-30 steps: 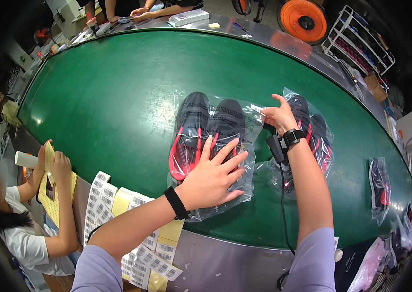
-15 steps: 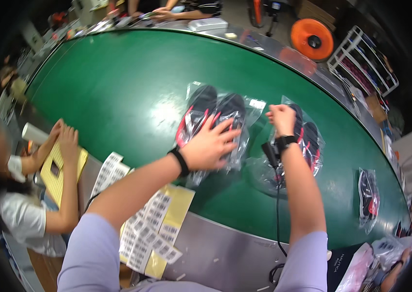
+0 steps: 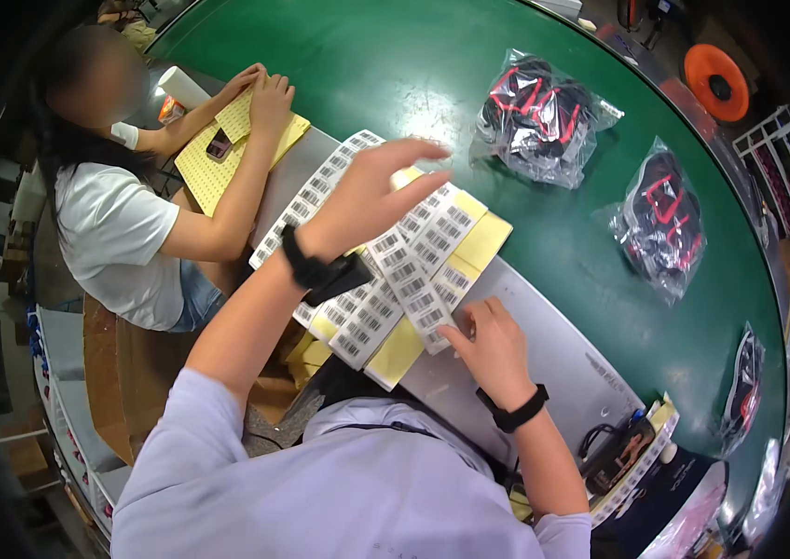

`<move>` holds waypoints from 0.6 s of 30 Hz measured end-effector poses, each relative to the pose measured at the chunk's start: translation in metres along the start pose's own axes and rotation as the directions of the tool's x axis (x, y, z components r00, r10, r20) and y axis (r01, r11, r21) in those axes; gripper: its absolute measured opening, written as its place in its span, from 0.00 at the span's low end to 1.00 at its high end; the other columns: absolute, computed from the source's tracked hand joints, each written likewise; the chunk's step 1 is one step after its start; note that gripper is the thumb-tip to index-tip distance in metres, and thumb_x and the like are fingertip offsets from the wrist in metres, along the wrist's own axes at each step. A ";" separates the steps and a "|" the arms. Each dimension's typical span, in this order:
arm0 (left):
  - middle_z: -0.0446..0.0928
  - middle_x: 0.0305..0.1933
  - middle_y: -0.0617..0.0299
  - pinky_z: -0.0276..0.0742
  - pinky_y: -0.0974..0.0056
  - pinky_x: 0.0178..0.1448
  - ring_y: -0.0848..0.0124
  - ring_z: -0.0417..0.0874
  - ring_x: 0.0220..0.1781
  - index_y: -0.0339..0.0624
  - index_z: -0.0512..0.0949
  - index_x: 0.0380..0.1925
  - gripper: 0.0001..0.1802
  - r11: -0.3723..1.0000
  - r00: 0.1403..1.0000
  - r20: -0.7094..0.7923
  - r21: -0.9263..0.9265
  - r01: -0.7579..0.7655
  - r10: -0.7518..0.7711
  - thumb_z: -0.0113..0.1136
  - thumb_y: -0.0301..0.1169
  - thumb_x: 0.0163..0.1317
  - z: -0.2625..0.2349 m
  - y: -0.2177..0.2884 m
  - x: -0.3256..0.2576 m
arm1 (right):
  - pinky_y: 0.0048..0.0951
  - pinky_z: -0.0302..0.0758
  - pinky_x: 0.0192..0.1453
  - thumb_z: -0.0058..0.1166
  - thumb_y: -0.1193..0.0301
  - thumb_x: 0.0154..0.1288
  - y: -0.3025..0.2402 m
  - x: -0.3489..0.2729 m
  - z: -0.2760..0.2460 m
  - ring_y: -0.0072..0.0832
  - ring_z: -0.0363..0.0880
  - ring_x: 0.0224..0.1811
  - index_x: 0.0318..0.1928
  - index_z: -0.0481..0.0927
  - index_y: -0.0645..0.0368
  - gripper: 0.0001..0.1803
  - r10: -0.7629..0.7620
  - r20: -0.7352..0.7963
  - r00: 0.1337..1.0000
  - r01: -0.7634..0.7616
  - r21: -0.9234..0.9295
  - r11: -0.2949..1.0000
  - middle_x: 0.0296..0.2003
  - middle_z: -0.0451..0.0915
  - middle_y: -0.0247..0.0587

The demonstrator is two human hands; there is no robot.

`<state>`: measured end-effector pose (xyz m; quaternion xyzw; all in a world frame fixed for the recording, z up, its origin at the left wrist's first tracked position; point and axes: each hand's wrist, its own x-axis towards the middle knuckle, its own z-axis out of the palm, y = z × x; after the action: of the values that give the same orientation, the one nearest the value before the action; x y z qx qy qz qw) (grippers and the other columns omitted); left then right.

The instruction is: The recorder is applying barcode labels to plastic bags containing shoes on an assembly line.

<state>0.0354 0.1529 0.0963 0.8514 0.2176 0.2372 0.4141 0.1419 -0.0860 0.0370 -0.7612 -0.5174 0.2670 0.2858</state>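
My left hand is raised over strips of white barcode labels, its fingers stretched out and slightly blurred. It holds nothing. A black band circles that wrist, with a small black device beside it. My right hand is at the lower end of the topmost label strip, thumb on its corner and the other fingers bent. The strips lie overlapping on yellow backing sheets at the table's near edge. Beyond them on the green surface lie black-and-red shoes in clear bags, with another bagged pair to the right.
A co-worker sits at my left, both hands on a yellow sheet. A further bagged item lies far right. Near my right arm are a dark box and a black cable. An orange fan stands beyond the table.
My view has turned toward the left. Both hands have left the bagged shoes and come to the label strips, the right one now touching the top strip.
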 end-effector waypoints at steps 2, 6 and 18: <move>0.83 0.53 0.54 0.75 0.62 0.63 0.67 0.82 0.57 0.33 0.79 0.55 0.17 0.984 0.986 0.028 -0.063 0.166 -0.164 0.60 0.30 0.69 -0.012 0.000 -0.051 | 0.45 0.76 0.36 0.67 0.62 0.58 -0.001 0.000 0.015 0.45 0.79 0.36 0.32 0.78 0.66 0.18 -0.022 -0.059 0.998 0.015 -0.104 0.994 0.30 0.77 0.48; 0.82 0.52 0.56 0.76 0.65 0.62 0.69 0.82 0.55 0.31 0.78 0.53 0.15 0.883 0.934 0.049 -0.312 0.351 -0.354 0.60 0.27 0.69 0.003 -0.022 -0.126 | 0.49 0.76 0.38 0.66 0.62 0.54 0.010 0.007 0.036 0.50 0.80 0.35 0.28 0.79 0.65 0.17 -0.103 -0.093 0.990 0.092 -0.116 0.989 0.29 0.80 0.52; 0.85 0.39 0.61 0.72 0.73 0.34 0.77 0.83 0.36 0.34 0.80 0.43 0.30 0.647 0.497 0.582 0.068 0.759 -0.644 0.40 0.52 0.78 0.009 -0.050 -0.151 | 0.43 0.75 0.37 0.55 0.68 0.66 -0.001 -0.007 0.010 0.44 0.82 0.29 0.33 0.84 0.67 0.13 0.006 -0.078 0.997 0.014 0.256 0.967 0.28 0.82 0.54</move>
<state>-0.0874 0.0902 0.0174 0.6710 0.3903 -0.1920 0.6005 0.1322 -0.0904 0.0309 -0.7265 -0.4687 0.3012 0.4023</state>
